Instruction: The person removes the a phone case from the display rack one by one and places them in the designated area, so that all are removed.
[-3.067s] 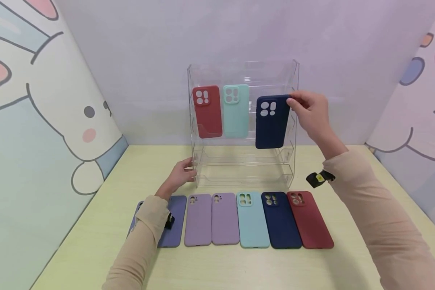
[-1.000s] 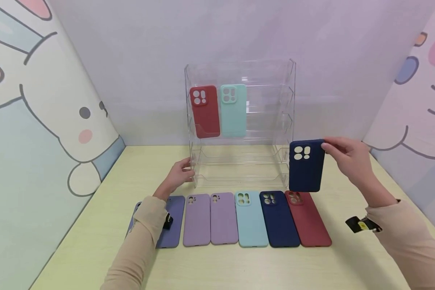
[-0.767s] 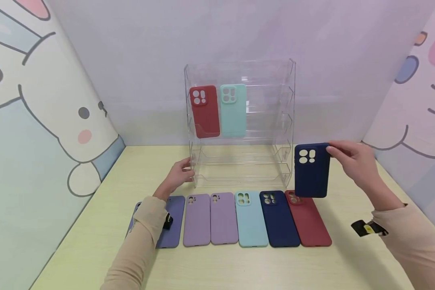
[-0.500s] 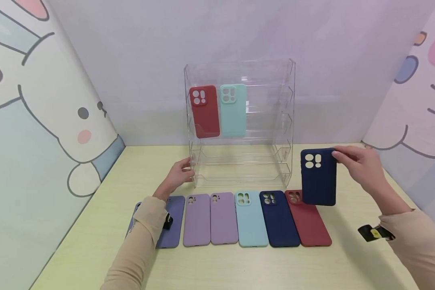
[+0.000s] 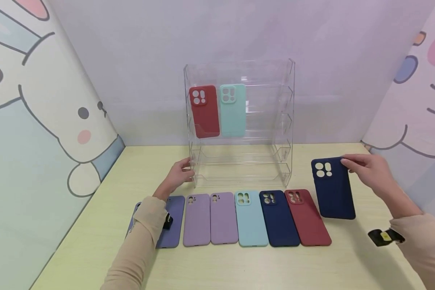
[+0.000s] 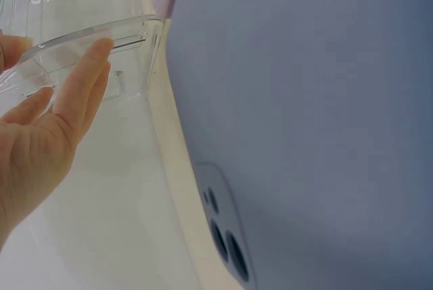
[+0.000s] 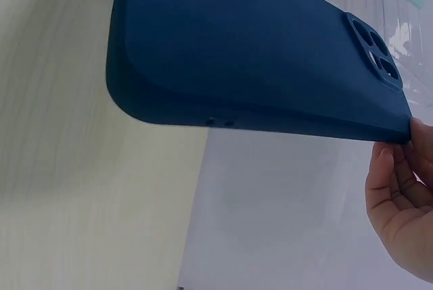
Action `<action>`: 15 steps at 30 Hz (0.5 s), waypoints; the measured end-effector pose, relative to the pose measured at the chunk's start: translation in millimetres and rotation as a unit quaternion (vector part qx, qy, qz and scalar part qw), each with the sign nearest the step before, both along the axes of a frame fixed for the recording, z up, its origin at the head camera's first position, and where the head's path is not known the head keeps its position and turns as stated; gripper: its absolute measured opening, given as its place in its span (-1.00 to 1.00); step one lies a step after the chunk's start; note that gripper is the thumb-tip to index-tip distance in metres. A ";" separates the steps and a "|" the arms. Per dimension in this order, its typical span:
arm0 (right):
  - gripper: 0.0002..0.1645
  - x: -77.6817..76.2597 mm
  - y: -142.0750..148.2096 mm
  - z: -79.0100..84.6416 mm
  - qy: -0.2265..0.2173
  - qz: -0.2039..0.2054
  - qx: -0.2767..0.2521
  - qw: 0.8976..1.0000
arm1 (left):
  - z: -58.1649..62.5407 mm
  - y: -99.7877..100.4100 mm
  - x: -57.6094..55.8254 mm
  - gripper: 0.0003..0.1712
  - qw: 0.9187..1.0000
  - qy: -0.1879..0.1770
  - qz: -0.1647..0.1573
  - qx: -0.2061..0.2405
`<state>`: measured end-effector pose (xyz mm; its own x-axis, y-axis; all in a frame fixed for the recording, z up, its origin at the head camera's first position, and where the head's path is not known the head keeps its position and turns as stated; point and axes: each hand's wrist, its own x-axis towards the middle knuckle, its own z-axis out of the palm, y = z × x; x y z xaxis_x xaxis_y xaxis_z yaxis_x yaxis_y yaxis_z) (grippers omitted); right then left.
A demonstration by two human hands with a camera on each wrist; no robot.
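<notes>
A navy phone case (image 5: pixel 333 188) hangs from my right hand (image 5: pixel 371 171), pinched at its upper right corner. In the right wrist view thumb and fingers hold that corner of the case (image 7: pixel 257 53), cutouts near the hand. The case tilts above the table, right of the flat red case (image 5: pixel 308 217). My left hand (image 5: pixel 175 177) touches the lower left side of the clear acrylic rack (image 5: pixel 243 169); in the left wrist view its fingers (image 6: pixel 81 87) lie fairly straight along the side panel. A red case (image 5: pixel 205 114) and a mint case (image 5: pixel 233 114) stand in the rack.
In front of the rack lies a row of cases: blue-violet (image 5: pixel 174 225) partly under the left sleeve, two lilac (image 5: pixel 197 221), light blue (image 5: pixel 253 225), navy (image 5: pixel 280 223) and red. Cartoon-printed panels (image 5: pixel 47 121) flank the pale wooden table (image 5: pixel 217 268).
My right hand has carried the navy case away from the rack's front, to the right and down, past the red case's top. The case now tilts more. My left hand stays at the rack.
</notes>
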<state>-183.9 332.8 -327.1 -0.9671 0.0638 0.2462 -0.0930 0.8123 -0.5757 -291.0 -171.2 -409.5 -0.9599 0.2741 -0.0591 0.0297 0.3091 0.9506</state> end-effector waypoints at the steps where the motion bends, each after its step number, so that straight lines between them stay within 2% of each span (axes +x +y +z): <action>1: -0.49 -0.5 2.1 -1.3 -0.004 0.000 0.002 1.000 | -0.1 0.0 -0.1 -0.27 1.000 0.000 0.000 0.000; 15: -0.48 -4.2 25.5 -28.9 -0.071 0.012 -0.008 0.997 | -0.1 0.3 -0.9 -0.27 1.000 -0.001 0.004 -0.002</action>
<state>-188.1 358.3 -355.9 -0.9934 0.0431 0.1062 -0.0291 0.8017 -0.5970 -291.9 -170.9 -409.6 -0.9617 0.2669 -0.0621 0.0258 0.3140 0.9491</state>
